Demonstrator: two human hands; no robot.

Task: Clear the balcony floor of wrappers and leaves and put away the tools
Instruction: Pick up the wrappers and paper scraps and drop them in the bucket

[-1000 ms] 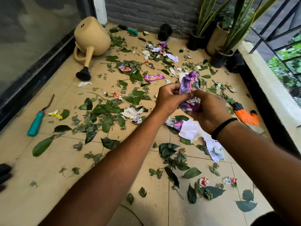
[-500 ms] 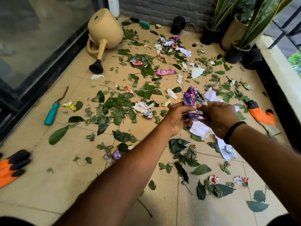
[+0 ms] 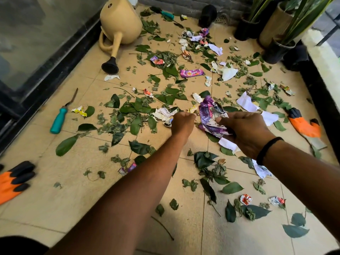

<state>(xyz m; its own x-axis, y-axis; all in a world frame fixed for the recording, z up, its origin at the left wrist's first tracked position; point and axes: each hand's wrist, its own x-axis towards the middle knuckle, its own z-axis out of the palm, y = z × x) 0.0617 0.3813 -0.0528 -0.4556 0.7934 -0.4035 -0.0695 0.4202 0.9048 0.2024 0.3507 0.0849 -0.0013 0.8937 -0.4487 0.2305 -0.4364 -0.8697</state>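
The right hand (image 3: 244, 133) is gripping a bunch of crumpled wrappers (image 3: 209, 116), mostly purple and silver, with bits of white paper sticking out under the palm. The bunch is sitting up out of the fingers and leaning toward the left hand (image 3: 182, 124). The left hand is just beside the bunch, its fingers curled under in a fist. I cannot tell if it is pinching anything. The two hands are close but not touching. A black band (image 3: 266, 150) is sitting around the right wrist.

Leaves (image 3: 136, 124) and more wrappers are lying all over the tiled floor (image 3: 55, 208) around both hands. Just past the left hand, a crumpled newspaper scrap (image 3: 163, 114) is lying among the leaves. Farther ahead of the hands, a purple snack wrapper (image 3: 191, 72) is lying flat. It has yellow writing on it, but the letters are too blurry to read.

Far left of the left hand, a tool with a teal handle (image 3: 58, 118) is lying on the floor. An orange and black glove (image 3: 14, 179) is lying near the left elbow side, and another orange glove (image 3: 303, 126) is lying to the right of the right hand. Far ahead and left, a tan watering can (image 3: 119, 23) is lying on its side. Far ahead and right, potted plants (image 3: 276, 34) are standing in the corner.
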